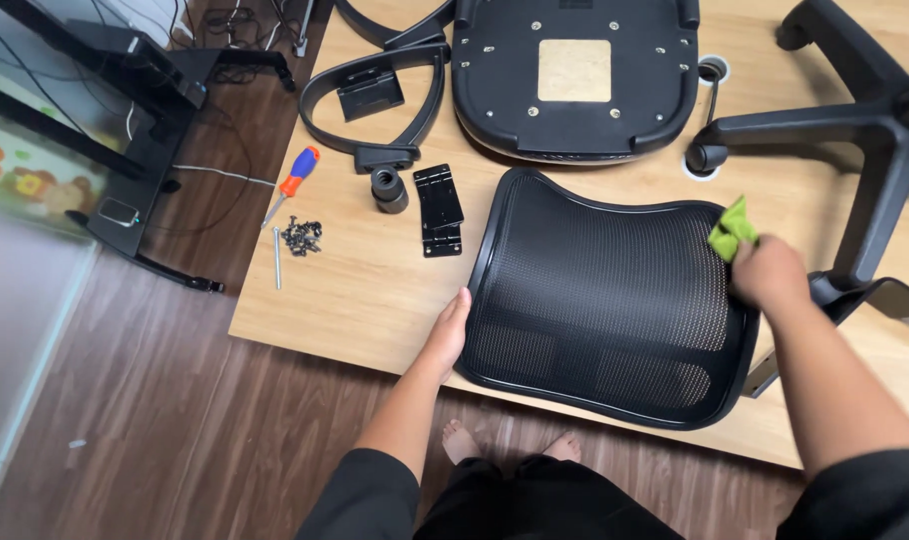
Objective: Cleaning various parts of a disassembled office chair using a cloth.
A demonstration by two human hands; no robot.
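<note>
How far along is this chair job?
Early. Done: parts are laid out on the table. In hand: left hand steadies the mesh backrest while right hand presses a green cloth on it. Left: seat, armrest, wheeled base, screws lie separate.

A light wooden counter (375,290) is set over a dark wood-plank floor (175,430). A black mesh chair back (605,300) is laid flat near the front edge, slightly overhanging it. Behind it, an upturned black seat pan (575,80) with a square tan patch is placed. To the left of the seat, a curved black armrest frame (375,100) is laid, and just in front of it a small black cylinder (389,188) and a flat black bracket plate (439,208). Further left, a pile of dark screws (302,236), a long metal rod (278,258) and a screwdriver (293,182) with an orange and blue handle are seen. At the right, a black chair base (875,130) is rested across the counter.
</note>
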